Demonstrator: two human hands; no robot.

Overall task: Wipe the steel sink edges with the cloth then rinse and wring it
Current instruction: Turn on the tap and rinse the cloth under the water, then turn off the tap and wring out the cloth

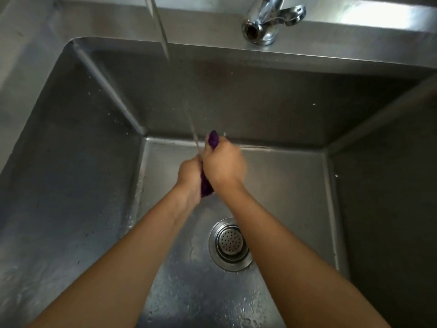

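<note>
A purple cloth (213, 139) is bunched into a tight roll between both my hands, low inside the steel sink (71, 129). My left hand (189, 172) grips its lower part and my right hand (223, 165) grips the upper part; one end sticks out above my right fist and another end (206, 189) shows below. A thin stream of water (163, 41) falls from the top left and reaches the cloth near my hands. The right hand is slightly blurred.
A chrome tap (267, 22) stands on the back ledge at the upper right. The round drain strainer (229, 243) lies in the wet sink floor under my right forearm. Water drops cover the left wall and floor.
</note>
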